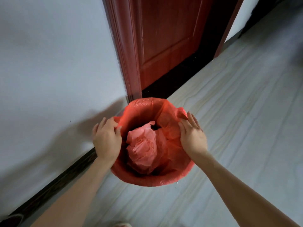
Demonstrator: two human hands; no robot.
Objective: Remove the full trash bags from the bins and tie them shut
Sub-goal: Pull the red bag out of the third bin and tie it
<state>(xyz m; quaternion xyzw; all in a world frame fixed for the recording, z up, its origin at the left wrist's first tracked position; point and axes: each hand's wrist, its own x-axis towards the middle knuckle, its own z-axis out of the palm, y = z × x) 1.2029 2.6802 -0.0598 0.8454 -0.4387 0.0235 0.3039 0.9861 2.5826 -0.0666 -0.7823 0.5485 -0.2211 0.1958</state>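
Head view: red trash bag (144,104) lining bin on floor (237,104) by door (165,38); thin, soft, slippery film, likely light. Left hand (107,140) pinching left rim fold; right hand (192,136) flat, released, against right rim. Best gathered at the rim

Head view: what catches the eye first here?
A red trash bag lining a bin at centre, with crumpled red plastic inside. The left hand pinches its left rim; the right hand lies flat on the right rim. Behind stands a reddish-brown door.
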